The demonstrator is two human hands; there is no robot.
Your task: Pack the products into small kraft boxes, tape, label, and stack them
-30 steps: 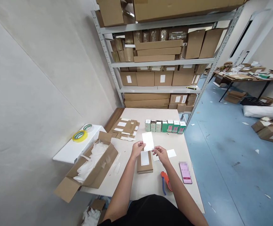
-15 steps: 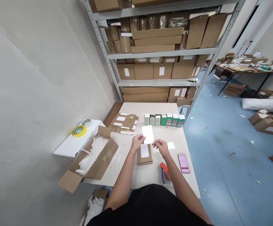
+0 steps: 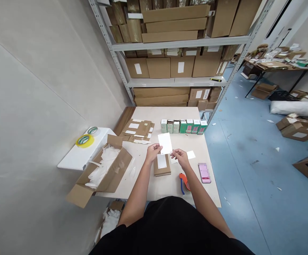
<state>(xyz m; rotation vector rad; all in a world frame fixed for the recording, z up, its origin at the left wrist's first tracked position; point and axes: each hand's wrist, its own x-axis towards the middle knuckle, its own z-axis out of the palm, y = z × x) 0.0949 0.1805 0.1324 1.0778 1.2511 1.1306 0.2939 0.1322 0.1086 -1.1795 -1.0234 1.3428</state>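
My left hand (image 3: 153, 153) pinches the left edge of a small white paper sheet (image 3: 165, 142), held up over the table. At the sheet's lower right corner, the fingertips of my right hand (image 3: 180, 157) are closed. Below the sheet lies a flat brown cardboard box (image 3: 162, 173) with a white label (image 3: 161, 161) on top. Another white paper (image 3: 190, 154) rests just beyond my right hand. An orange tool with a blue handle (image 3: 185, 182), perhaps a tape dispenser, lies by my right forearm, which partly covers it.
Several green and white small boxes (image 3: 189, 126) stand in a row at the back. Flattened cardboard (image 3: 137, 128) lies at the left. An open carton (image 3: 117, 170) holds white packing material. Tape rolls (image 3: 85, 141) sit beside it. A phone (image 3: 204, 173) lies right; a loaded shelf (image 3: 175, 82) stands behind.
The view has tilted slightly downward, so the scene sits higher in the picture. Both hands keep the same hold on the white sheet over the box.
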